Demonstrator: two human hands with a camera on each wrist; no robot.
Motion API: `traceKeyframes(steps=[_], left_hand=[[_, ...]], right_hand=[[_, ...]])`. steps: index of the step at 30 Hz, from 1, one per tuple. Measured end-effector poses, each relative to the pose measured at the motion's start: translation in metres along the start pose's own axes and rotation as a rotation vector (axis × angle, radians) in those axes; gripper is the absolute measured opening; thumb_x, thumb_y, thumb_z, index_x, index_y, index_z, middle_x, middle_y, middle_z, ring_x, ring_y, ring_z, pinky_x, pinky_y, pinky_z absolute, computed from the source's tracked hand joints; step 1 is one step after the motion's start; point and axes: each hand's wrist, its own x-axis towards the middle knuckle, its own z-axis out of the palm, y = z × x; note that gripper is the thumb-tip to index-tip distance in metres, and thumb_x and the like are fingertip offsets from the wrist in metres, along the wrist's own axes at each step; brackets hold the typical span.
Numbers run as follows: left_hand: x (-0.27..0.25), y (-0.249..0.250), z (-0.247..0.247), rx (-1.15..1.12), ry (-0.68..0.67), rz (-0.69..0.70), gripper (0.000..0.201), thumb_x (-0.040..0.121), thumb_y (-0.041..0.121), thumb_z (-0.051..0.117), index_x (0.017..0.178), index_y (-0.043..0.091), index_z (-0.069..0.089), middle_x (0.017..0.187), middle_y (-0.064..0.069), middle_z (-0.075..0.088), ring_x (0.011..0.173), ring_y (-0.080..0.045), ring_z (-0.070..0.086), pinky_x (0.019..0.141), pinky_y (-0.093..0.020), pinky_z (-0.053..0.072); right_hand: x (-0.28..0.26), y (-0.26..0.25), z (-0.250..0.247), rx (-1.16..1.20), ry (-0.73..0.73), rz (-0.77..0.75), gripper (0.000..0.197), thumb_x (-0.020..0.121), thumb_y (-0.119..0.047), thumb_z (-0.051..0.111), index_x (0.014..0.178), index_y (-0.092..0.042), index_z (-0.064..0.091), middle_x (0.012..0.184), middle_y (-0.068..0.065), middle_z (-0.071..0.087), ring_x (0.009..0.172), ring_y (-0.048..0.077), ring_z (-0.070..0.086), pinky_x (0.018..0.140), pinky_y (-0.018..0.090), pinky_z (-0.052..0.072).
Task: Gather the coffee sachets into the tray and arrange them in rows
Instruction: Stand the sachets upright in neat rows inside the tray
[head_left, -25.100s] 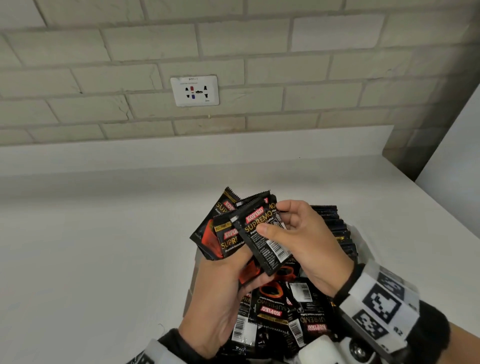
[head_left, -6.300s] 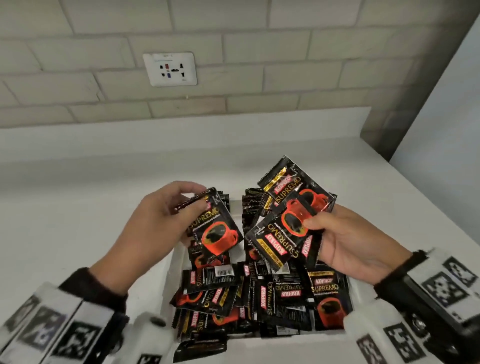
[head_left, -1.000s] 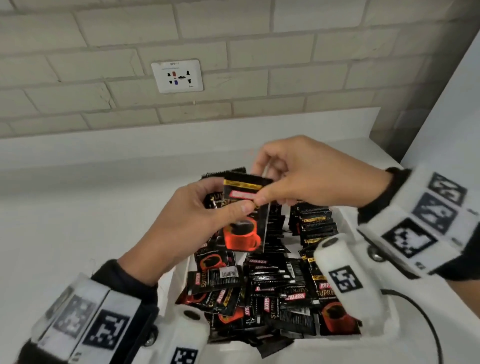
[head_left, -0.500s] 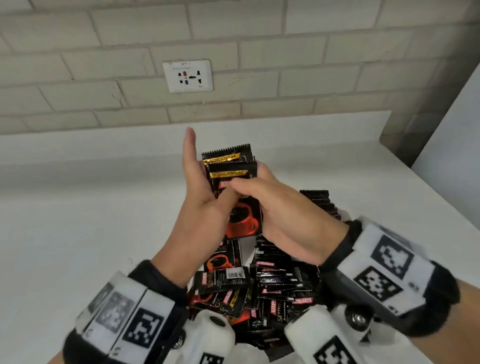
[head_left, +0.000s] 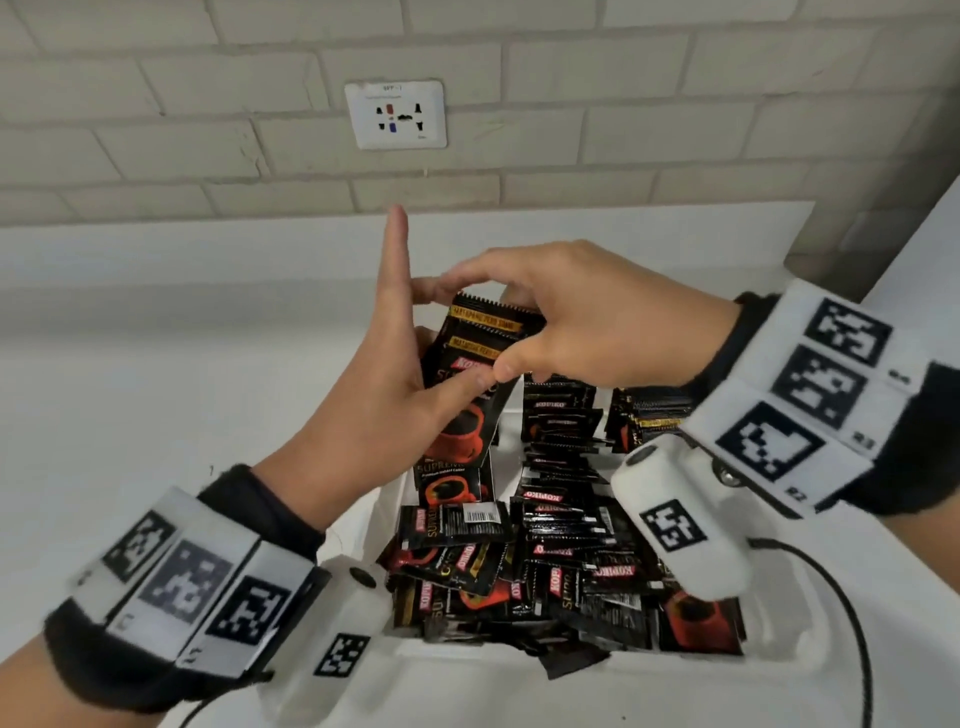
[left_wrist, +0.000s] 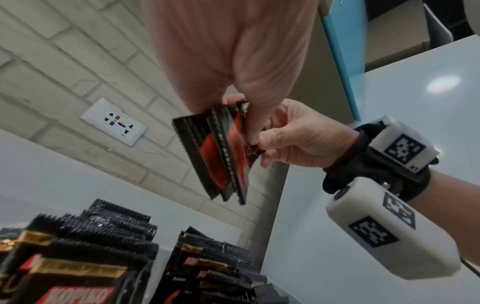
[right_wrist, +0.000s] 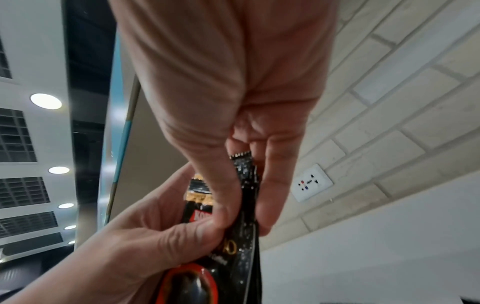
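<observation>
1. The white tray (head_left: 774, 670) sits on the white counter (head_left: 156, 395) straight below both hands, around 6 o'clock in the head view. It's packed with coffee sachets (head_left: 561, 551): upright rows at the far end, a messy loose heap at the near end.
2. Left hand (head_left: 384, 410) is above the tray's far-left corner, thumb clamped across a small stack of sachets (head_left: 467, 384), index finger sticking straight up toward 12. The left wrist view shows three or so packets fanned in there.
3. Right hand (head_left: 587, 317) comes in from 3 o'clock, fingertips and thumb pinching the top edge of the same stack, so both hands have it.
4. The stack's long axis runs roughly 12 to 6, serrated top edge up.
5. My guess: they're squaring up the edges. The standing rows lie just down and toward 4 o'clock from the stack, nearer the right hand, so I'd expect a short drop in, staying upright.
</observation>
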Motion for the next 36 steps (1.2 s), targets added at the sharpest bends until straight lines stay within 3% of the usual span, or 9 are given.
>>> traceKeyframes(steps=[5,8,11,14,17,23,27,31,36], left_hand=[[-0.011,-0.013,-0.012,0.182,0.071,-0.183,0.102,0.052,0.052,0.071,0.131,0.046,0.008,0.108,0.018,0.039,0.084,-0.001,0.055,0.076,-0.014,0.047],[-0.029,-0.012,-0.024,0.304,0.127,-0.169,0.051,0.060,0.059,0.067,0.096,0.040,0.037,0.091,0.017,0.045,0.077,0.002,0.050,0.066,-0.014,0.042],[-0.042,-0.007,-0.031,0.407,-0.234,-0.235,0.033,0.066,0.063,0.061,0.079,0.035,0.048,0.079,0.015,0.056,0.074,0.004,0.052,0.061,-0.009,0.040],[-0.045,-0.011,-0.022,0.562,-0.760,-0.340,0.012,0.084,0.047,0.059,0.094,0.042,0.054,0.094,0.024,0.052,0.087,0.007,0.051,0.074,-0.007,0.040],[-0.041,-0.024,-0.006,0.637,-0.929,-0.393,0.042,0.093,0.040,0.051,0.132,0.028,0.046,0.128,0.018,0.043,0.113,0.000,0.045,0.097,-0.015,0.037],[-0.042,-0.041,0.020,0.805,-1.105,-0.427,0.068,0.095,0.051,0.034,0.150,0.015,0.015,0.155,-0.001,0.019,0.141,-0.015,0.018,0.116,-0.031,0.019],[-0.044,-0.046,0.029,0.916,-1.105,-0.472,0.081,0.090,0.063,0.032,0.150,0.015,0.007,0.154,-0.004,0.019,0.139,-0.022,0.017,0.116,-0.038,0.018],[-0.044,-0.050,0.028,0.918,-1.065,-0.462,0.083,0.085,0.070,0.036,0.149,0.022,0.014,0.147,0.003,0.029,0.134,-0.018,0.022,0.114,-0.039,0.015],[-0.049,-0.051,0.023,0.813,-1.057,-0.475,0.076,0.083,0.070,0.041,0.144,0.029,0.024,0.137,0.007,0.036,0.130,-0.015,0.030,0.113,-0.041,0.020]], right_hand=[[0.015,0.015,0.021,-0.092,-0.099,0.057,0.036,0.081,-0.014,0.068,0.115,-0.021,0.058,0.080,-0.015,0.053,0.055,-0.007,0.045,0.058,0.009,0.040],[0.025,0.025,0.037,-0.099,-0.149,0.089,0.035,0.082,-0.012,0.067,0.115,-0.020,0.058,0.075,-0.017,0.045,0.057,-0.009,0.039,0.054,0.010,0.032],[0.034,0.030,0.048,-0.095,-0.189,0.103,0.036,0.081,-0.010,0.067,0.115,-0.018,0.057,0.072,-0.018,0.044,0.056,-0.008,0.040,0.052,0.011,0.031],[0.042,0.028,0.054,-0.104,-0.248,0.105,0.038,0.080,-0.010,0.068,0.116,-0.018,0.056,0.072,-0.018,0.045,0.056,-0.007,0.040,0.050,0.011,0.031],[0.047,0.027,0.056,-0.123,-0.267,0.093,0.038,0.080,-0.010,0.068,0.115,-0.018,0.056,0.078,-0.015,0.047,0.067,0.002,0.046,0.056,0.012,0.032],[0.049,0.030,0.064,-0.219,-0.340,0.079,0.035,0.084,-0.011,0.063,0.117,-0.013,0.051,0.097,-0.003,0.053,0.077,0.009,0.046,0.056,0.012,0.032],[0.049,0.024,0.069,-0.312,-0.372,0.036,0.040,0.084,-0.011,0.061,0.120,-0.012,0.045,0.079,-0.007,0.043,0.061,0.004,0.038,0.049,0.016,0.030],[0.051,0.018,0.076,-0.400,-0.469,-0.029,0.050,0.082,-0.019,0.067,0.124,-0.011,0.041,0.098,0.005,0.056,0.088,0.020,0.053,0.065,0.029,0.043],[0.062,0.011,0.086,-0.574,-0.582,-0.024,0.016,0.091,-0.017,0.056,0.090,-0.005,0.046,0.073,0.001,0.041,0.068,0.013,0.043,0.036,0.014,0.033]])
